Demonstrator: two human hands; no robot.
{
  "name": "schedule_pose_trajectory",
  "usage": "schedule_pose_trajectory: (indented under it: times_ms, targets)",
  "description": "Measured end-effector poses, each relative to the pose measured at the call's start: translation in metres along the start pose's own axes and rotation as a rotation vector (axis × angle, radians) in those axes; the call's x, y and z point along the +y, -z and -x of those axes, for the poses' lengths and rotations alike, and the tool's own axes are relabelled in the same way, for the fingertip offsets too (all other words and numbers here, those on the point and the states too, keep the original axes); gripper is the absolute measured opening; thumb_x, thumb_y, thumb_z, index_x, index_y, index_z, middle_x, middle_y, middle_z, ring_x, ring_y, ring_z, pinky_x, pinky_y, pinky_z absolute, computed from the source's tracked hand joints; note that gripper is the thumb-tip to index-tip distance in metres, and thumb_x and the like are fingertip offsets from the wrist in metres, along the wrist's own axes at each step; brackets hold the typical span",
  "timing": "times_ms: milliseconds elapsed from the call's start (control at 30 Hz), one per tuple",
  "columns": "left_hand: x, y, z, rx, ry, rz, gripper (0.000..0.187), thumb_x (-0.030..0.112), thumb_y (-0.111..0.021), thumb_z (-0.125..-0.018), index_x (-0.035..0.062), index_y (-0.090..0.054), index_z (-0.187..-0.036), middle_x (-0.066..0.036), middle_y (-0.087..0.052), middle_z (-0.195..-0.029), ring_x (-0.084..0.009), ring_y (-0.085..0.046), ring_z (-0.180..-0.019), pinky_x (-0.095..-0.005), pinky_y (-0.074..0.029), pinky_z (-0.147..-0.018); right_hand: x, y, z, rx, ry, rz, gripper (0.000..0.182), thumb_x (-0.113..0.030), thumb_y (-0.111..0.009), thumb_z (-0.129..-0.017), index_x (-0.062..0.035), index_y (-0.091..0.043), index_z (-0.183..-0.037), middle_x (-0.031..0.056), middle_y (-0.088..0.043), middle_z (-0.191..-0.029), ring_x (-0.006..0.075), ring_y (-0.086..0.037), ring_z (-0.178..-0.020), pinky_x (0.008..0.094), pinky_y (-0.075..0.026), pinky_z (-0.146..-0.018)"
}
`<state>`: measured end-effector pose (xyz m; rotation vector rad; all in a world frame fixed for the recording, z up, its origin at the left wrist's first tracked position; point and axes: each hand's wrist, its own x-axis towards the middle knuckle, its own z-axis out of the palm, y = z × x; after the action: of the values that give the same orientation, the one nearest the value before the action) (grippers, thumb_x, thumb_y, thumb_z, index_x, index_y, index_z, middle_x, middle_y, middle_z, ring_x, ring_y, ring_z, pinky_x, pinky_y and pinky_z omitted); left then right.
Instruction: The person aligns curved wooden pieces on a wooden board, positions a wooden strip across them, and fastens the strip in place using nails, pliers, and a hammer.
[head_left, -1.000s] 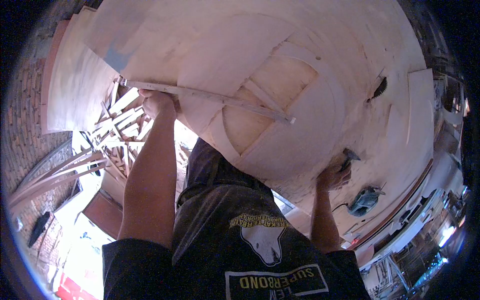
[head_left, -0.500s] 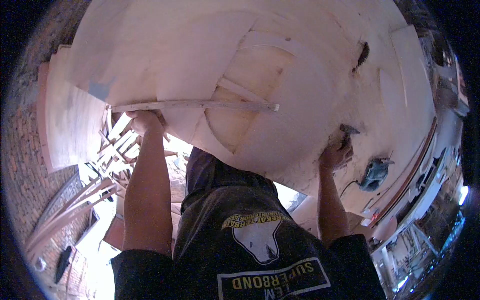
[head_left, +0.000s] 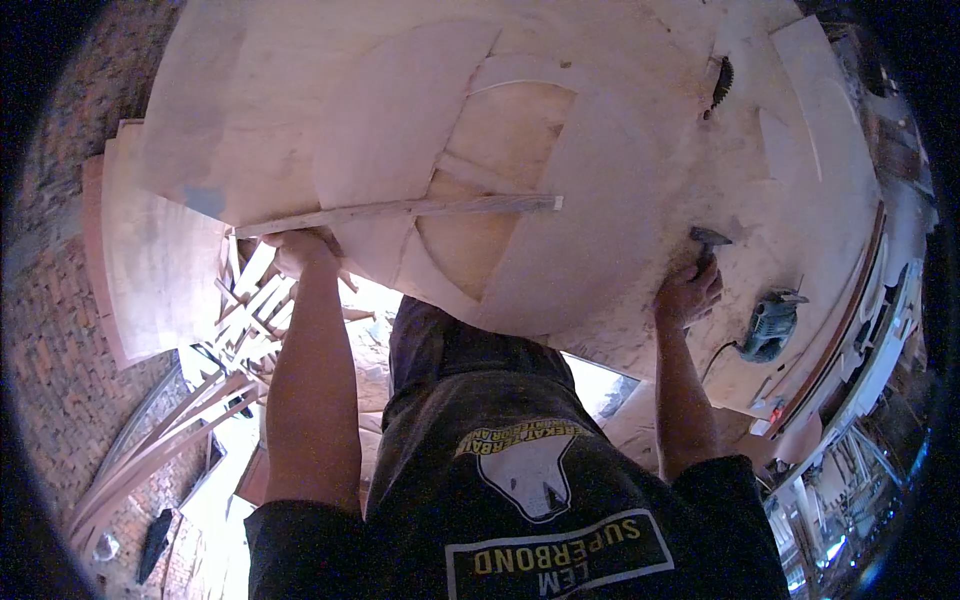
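Note:
A long, narrow wooden strip (head_left: 400, 209) lies across the plywood pieces in front of me. My left hand (head_left: 302, 252) is closed on it near its left end, with the fingers partly hidden. The strip's right end reaches over a curved opening between the pale, round-edged sheets (head_left: 590, 210). My right hand (head_left: 688, 294) is wrapped round the handle of a hammer (head_left: 711, 237), whose dark metal head points away from me, just above the work surface. Below and right of that hand is a corded teal power tool (head_left: 768, 325).
A toothed dark saw blade (head_left: 719, 87) lies at the far right of the plywood surface (head_left: 250, 120). Stacked panels (head_left: 150, 260) lean at the left by a brick wall (head_left: 50, 290). Loose wood strips (head_left: 262, 310) are heaped below left, and long boards (head_left: 830, 330) run along the right.
The whole view has tilted slightly, so things on the left sit lower and things on the right higher. Both hands keep their holds on the strip and the hammer.

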<state>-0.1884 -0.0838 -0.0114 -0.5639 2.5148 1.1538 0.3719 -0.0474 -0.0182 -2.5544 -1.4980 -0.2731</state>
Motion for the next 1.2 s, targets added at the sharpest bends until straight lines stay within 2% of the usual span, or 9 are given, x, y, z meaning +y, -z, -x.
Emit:
schedule_pose_trajectory:
  times_ms: [167,333,467,533,633,900,967,1033,1200]
  targets:
    - [-0.050,-0.017,-0.070,-0.032,-0.100,0.081,0.093,0.067,-0.021,-0.103,-0.0133,-0.068,-0.101,-0.025,-0.071,-0.100,-0.0329,-0.071,-0.092,-0.0505,-0.059,-0.077,0.000,-0.002,-0.001,-0.004,-0.018,0.039,0.049,-0.047,-0.054,-0.098,-0.0197,-0.058,-0.138,0.0132,-0.056,-0.138,0.0383,-0.050,-0.127,0.0596,-0.040,-0.103]
    - [-0.014,-0.007,-0.020,0.001,-0.005,0.068,0.091,0.064,-0.022,-0.104,-0.0161,-0.065,-0.111,-0.029,-0.069,-0.111,-0.0378,-0.069,-0.101,-0.0548,-0.056,-0.085,0.001,-0.001,-0.001,-0.045,-0.039,0.039,0.049,-0.042,-0.051,-0.098,-0.0212,-0.053,-0.143,0.0103,-0.051,-0.144,0.0362,-0.046,-0.131,0.0601,-0.039,-0.104]
    - [-0.005,-0.003,-0.008,0.007,0.054,0.082,0.082,0.061,-0.030,-0.106,-0.0133,-0.061,-0.121,-0.021,-0.069,-0.113,-0.0285,-0.071,-0.097,-0.0410,-0.062,-0.079,0.003,-0.002,-0.001,-0.054,-0.041,0.044,0.050,-0.041,-0.050,-0.099,-0.0221,-0.051,-0.145,0.0080,-0.050,-0.145,0.0350,-0.045,-0.132,0.0602,-0.039,-0.103]
    - [-0.001,-0.003,-0.001,0.022,0.064,0.091,0.083,0.061,-0.028,-0.106,-0.0128,-0.062,-0.119,-0.021,-0.070,-0.110,-0.0293,-0.071,-0.097,-0.0432,-0.061,-0.078,0.004,-0.003,-0.001,-0.046,-0.030,0.038,0.050,-0.042,-0.049,-0.099,-0.0223,-0.052,-0.145,0.0080,-0.050,-0.145,0.0352,-0.046,-0.132,0.0600,-0.040,-0.102]
    - [-0.001,-0.003,-0.003,0.043,0.036,0.013,0.091,0.064,-0.022,-0.105,-0.0139,-0.069,-0.097,-0.027,-0.069,-0.103,-0.0362,-0.069,-0.099,-0.0570,-0.055,-0.085,0.003,-0.003,-0.001,-0.049,-0.034,0.034,0.050,-0.042,-0.049,-0.099,-0.0220,-0.053,-0.144,0.0082,-0.051,-0.144,0.0353,-0.046,-0.131,0.0601,-0.040,-0.101]
    - [-0.006,-0.008,-0.005,-0.002,-0.029,0.111,0.089,0.065,-0.019,-0.105,-0.0076,-0.068,-0.088,-0.019,-0.072,-0.088,-0.0279,-0.072,-0.076,-0.0463,-0.062,-0.065,0.007,-0.003,0.000,-0.019,-0.007,-0.020,0.054,-0.050,-0.050,-0.098,-0.0184,-0.056,-0.141,0.0131,-0.053,-0.143,0.0389,-0.047,-0.130,0.0618,-0.039,-0.102]
    - [0.000,-0.003,0.002,-0.030,0.000,0.131,0.080,0.063,-0.022,-0.105,-0.0056,-0.064,-0.102,-0.017,-0.071,-0.098,-0.0278,-0.072,-0.082,-0.0453,-0.062,-0.070,0.006,-0.002,0.000,-0.022,-0.014,-0.029,0.054,-0.051,-0.048,-0.098,-0.0190,-0.056,-0.141,0.0127,-0.053,-0.143,0.0389,-0.047,-0.130,0.0618,-0.039,-0.102]
    - [0.011,0.003,0.019,-0.100,0.051,0.152,0.072,0.057,-0.030,-0.106,-0.0043,-0.057,-0.131,-0.017,-0.067,-0.120,-0.0303,-0.071,-0.099,-0.0454,-0.062,-0.083,0.006,-0.005,0.000,-0.015,-0.022,-0.010,0.053,-0.051,-0.046,-0.099,-0.0197,-0.056,-0.141,0.0122,-0.053,-0.143,0.0390,-0.048,-0.130,0.0621,-0.039,-0.101]
    - [0.016,0.004,0.034,-0.088,0.017,0.219,0.077,0.059,-0.031,-0.105,-0.0092,-0.057,-0.128,-0.018,-0.067,-0.118,-0.0312,-0.071,-0.100,-0.0459,-0.062,-0.083,0.006,-0.006,0.002,0.028,0.009,-0.012,0.051,-0.049,-0.047,-0.100,-0.0202,-0.057,-0.140,0.0114,-0.054,-0.142,0.0389,-0.048,-0.128,0.0624,-0.040,-0.100]
